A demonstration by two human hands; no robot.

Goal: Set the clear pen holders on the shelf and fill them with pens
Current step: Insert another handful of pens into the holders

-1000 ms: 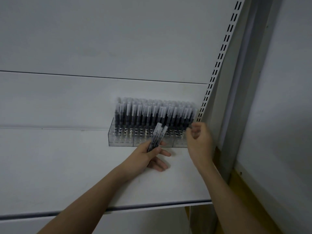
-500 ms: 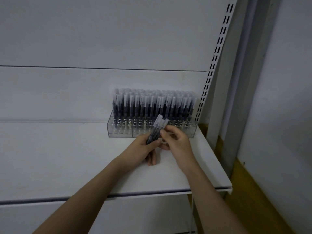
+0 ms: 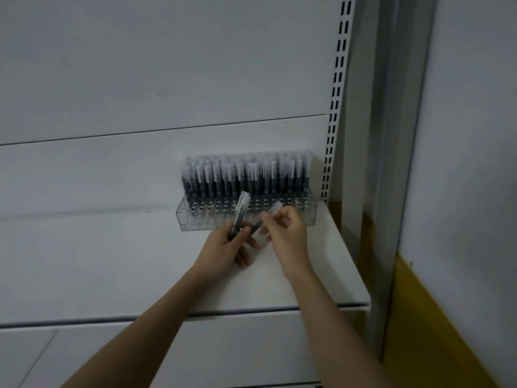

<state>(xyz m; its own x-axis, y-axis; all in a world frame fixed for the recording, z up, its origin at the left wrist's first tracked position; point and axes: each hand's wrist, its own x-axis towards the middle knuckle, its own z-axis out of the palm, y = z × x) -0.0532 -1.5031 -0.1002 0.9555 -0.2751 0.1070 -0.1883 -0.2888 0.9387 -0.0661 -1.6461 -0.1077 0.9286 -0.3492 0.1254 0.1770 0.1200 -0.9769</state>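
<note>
Shelf front edge (image 3: 321,306): seen nearest the camera, white, with both forearms reaching over it.
Left hand (image 3: 226,246): curled around a small bundle of pens (image 3: 240,215); the bundle's long axis is held near upright, tilted slightly right, with the pale caps pointed up and away.
Right hand (image 3: 285,233): closed in a pinch on a single pen (image 3: 267,218); its long axis is slanted, with the clear cap pointed up-right and the dark barrel down-left, toward the left hand.
Hand spacing: the hands are held just beside each other, above the shelf surface.
Clear pen holders (image 3: 195,222): set in a row on the shelf against the back panel (image 3: 140,169), just behind the hands.
Stored pens (image 3: 246,177): stood upright in the holders, caps up, densely packed.
Slotted upright (image 3: 334,107): located at the right of the holders.
</note>
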